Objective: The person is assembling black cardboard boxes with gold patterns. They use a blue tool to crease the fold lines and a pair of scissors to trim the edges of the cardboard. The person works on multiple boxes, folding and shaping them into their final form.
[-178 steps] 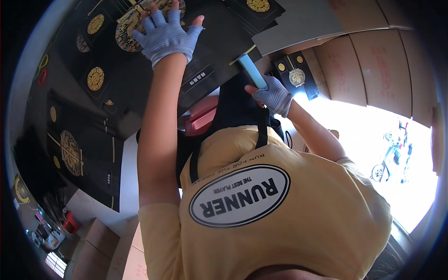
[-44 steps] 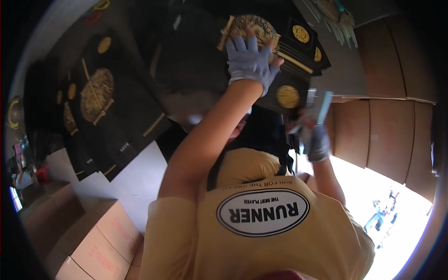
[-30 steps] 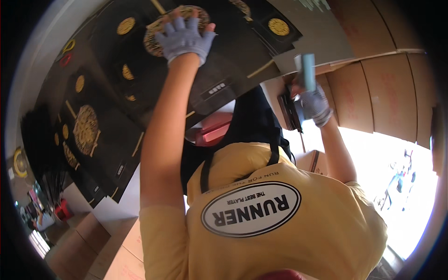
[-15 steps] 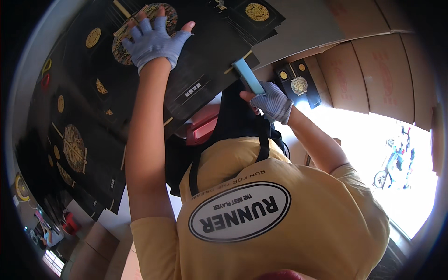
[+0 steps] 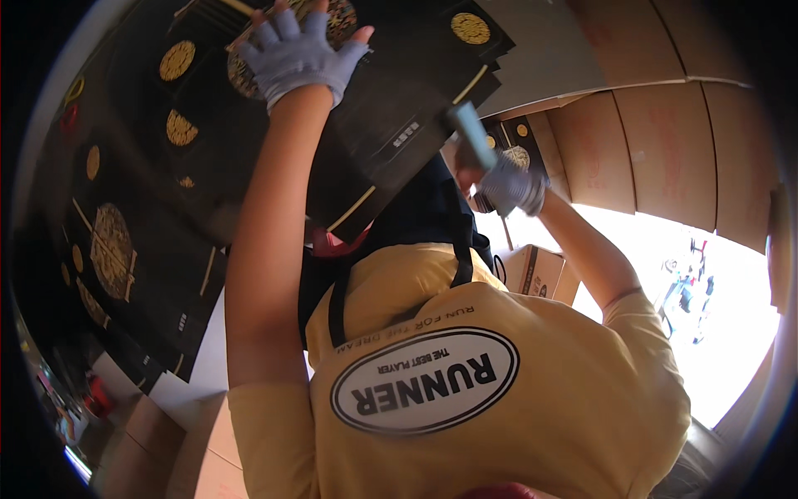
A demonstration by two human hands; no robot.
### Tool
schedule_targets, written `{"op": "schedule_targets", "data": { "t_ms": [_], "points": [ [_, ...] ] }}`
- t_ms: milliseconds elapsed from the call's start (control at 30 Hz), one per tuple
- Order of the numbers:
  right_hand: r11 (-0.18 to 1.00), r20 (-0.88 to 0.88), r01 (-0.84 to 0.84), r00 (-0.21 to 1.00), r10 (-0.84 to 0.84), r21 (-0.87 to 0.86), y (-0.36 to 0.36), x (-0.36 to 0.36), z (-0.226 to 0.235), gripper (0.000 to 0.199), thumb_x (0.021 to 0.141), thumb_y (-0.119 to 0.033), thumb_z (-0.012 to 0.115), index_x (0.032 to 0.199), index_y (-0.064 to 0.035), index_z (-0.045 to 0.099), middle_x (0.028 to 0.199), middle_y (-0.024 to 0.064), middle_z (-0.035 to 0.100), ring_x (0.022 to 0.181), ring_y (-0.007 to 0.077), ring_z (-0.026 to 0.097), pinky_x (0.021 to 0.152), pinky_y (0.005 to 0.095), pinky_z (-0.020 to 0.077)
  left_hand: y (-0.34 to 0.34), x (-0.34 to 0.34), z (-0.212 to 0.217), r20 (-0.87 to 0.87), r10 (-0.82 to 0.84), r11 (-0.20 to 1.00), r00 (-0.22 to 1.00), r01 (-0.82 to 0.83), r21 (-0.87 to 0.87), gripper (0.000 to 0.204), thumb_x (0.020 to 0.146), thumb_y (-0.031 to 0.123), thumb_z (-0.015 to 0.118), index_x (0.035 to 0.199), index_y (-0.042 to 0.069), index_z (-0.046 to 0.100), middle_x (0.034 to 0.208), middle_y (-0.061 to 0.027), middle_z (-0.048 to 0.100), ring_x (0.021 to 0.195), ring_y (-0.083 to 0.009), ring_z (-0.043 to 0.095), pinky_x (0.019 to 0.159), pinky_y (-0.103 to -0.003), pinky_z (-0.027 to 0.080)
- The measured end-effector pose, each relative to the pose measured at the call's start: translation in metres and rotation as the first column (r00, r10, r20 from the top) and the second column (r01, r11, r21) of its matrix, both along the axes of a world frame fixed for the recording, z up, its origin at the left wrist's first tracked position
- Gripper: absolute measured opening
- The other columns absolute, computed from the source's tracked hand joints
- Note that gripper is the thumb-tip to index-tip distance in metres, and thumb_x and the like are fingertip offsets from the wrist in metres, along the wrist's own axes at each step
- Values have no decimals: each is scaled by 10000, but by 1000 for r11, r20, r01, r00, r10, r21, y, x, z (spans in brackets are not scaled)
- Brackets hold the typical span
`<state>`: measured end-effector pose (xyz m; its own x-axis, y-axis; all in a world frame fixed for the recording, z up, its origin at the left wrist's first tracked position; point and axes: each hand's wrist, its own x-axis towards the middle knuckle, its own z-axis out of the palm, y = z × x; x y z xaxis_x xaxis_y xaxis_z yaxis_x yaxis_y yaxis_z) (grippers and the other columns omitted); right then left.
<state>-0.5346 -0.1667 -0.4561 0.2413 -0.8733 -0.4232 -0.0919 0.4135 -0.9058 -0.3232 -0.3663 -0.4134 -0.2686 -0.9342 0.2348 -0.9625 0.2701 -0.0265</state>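
Note:
My left hand [image 5: 307,58], in a grey fingerless glove, is spread flat on a black cardboard sheet [image 5: 374,108] with gold round motifs. Its fingers reach over a large patterned circle at the sheet's far part. My right hand [image 5: 511,187], in a striped fingerless glove, is closed around a long light-blue block [image 5: 474,137]. Motion blurs both the block and the fingers, so its exact kind cannot be told. The block is tilted, close to the sheet's right edge; whether it touches cannot be told. More black sheets lie beneath the top one.
Further black printed sheets [image 5: 158,308] lie at the left. Large brown cartons [image 5: 673,158] line the right, with a smaller carton [image 5: 540,273] near my right forearm. A red object [image 5: 332,244] shows under the sheet's near edge. Bright ground with a two-wheeler [image 5: 686,287] lies beyond.
My right hand and the blue block have moved right and nearer to me, off the sheet's edge. My left hand stays flat on the sheet. The whole view has shifted slightly.

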Motion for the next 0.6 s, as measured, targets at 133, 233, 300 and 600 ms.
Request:
{"op": "schedule_targets", "data": {
  "t_ms": [133,233,300,600],
  "points": [
    [971,-97,-87,989,111,221,25,90,16,303,763,-179,718,979,-40,558,847,34,573,821,110,540,722,282,462,0,7,-4,-166,-48,998,985,41,-48,711,790,655,436,1337,202,417,1417,-148,311,1318,-325,243,1053,-513,170],
    [975,-182,-167,964,193,149,26,119,27,275,790,-212,690,939,-24,554,784,32,569,739,99,525,672,275,455,5,8,-4,-178,-47,997,983,35,-67,702,793,650,438,1328,195,431,1412,-154,317,1302,-326,268,1049,-510,176],
    [953,-219,-86,964,153,290,18,129,36,273,805,-242,676,894,-15,553,710,29,560,667,89,519,612,266,448,4,7,0,-176,-48,999,983,44,-30,696,794,647,440,1322,193,439,1410,-156,318,1296,-325,277,1046,-511,180],
    [950,-279,-85,945,173,301,15,118,35,282,783,-192,683,976,-19,570,786,36,586,726,99,555,652,251,459,1,21,5,-155,-43,999,987,46,16,697,805,647,414,1337,196,419,1431,-162,292,1290,-334,291,1035,-536,173]
  ]
}}
